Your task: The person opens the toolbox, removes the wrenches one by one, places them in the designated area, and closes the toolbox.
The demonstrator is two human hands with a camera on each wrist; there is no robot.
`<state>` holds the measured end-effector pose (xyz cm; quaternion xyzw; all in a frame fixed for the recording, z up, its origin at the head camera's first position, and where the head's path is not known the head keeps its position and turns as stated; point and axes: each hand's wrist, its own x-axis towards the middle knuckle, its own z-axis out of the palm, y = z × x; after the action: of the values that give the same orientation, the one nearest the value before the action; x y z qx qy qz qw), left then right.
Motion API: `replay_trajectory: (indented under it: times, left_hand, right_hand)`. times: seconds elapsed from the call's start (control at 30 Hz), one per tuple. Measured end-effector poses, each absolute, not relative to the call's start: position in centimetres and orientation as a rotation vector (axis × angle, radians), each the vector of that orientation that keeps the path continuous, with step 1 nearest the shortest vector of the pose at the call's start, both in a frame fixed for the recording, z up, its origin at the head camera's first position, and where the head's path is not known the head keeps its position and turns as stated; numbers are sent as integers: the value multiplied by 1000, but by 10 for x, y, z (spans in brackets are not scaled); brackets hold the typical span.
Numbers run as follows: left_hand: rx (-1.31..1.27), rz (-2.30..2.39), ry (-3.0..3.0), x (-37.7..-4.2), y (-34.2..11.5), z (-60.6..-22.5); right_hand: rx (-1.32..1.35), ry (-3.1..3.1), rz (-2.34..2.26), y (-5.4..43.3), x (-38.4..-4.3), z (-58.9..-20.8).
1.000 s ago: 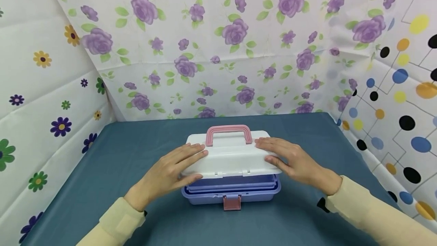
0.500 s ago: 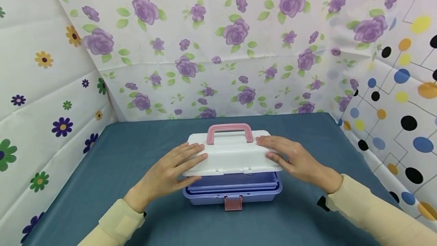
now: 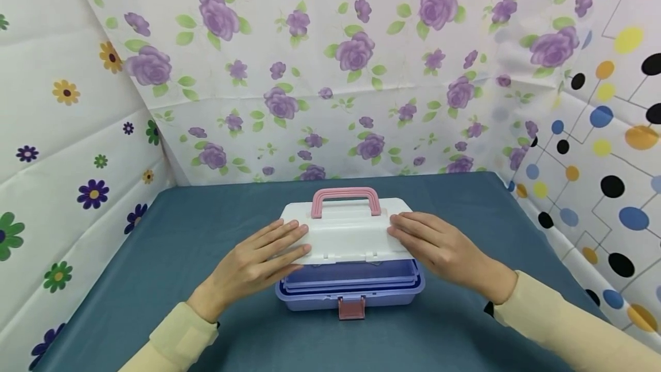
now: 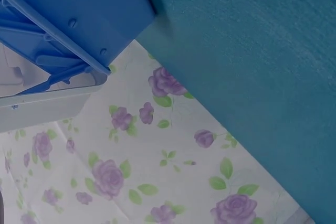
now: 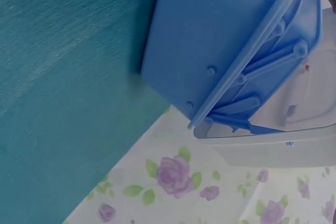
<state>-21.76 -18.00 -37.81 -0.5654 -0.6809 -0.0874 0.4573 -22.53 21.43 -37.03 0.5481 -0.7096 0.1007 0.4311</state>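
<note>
A toolbox with a white lid point(image 3: 348, 243) and a purple-blue base point(image 3: 397, 300) stands mid-table, its lid raised partway. On top is a pink handle point(image 3: 346, 193); a pink latch point(image 3: 352, 307) hangs down in front. My left hand point(image 3: 250, 263) holds the lid's left end, fingers over the top and thumb by the lower edge. At the right end, my right hand point(image 3: 444, 251) holds the lid with fingers across it; its thumb is hidden. Blue tray link arms point(image 5: 273, 61) show between base and lid in the right wrist view. Neither wrist view shows the holding fingers.
The box stands on a blue-green table cover point(image 3: 232, 211). Behind it hangs a curtain with purple roses point(image 3: 356, 50). A daisy-print sheet point(image 3: 62, 148) borders the left side, and a dotted sheet point(image 3: 609, 148) the right.
The lid's front edge has risen slightly, showing a bit more of the inside. My right fingers have shifted on the lid, and the right thumb has passed out of sight. The base stays put.
</note>
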Motion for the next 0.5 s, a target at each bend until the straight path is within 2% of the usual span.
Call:
replay_trajectory:
  times: [0.5]
  left_hand:
    - [-1373, -197, -1683, -220, -180, -375]
  right_hand:
    - [1500, -1637, 197, 225, -233, -383]
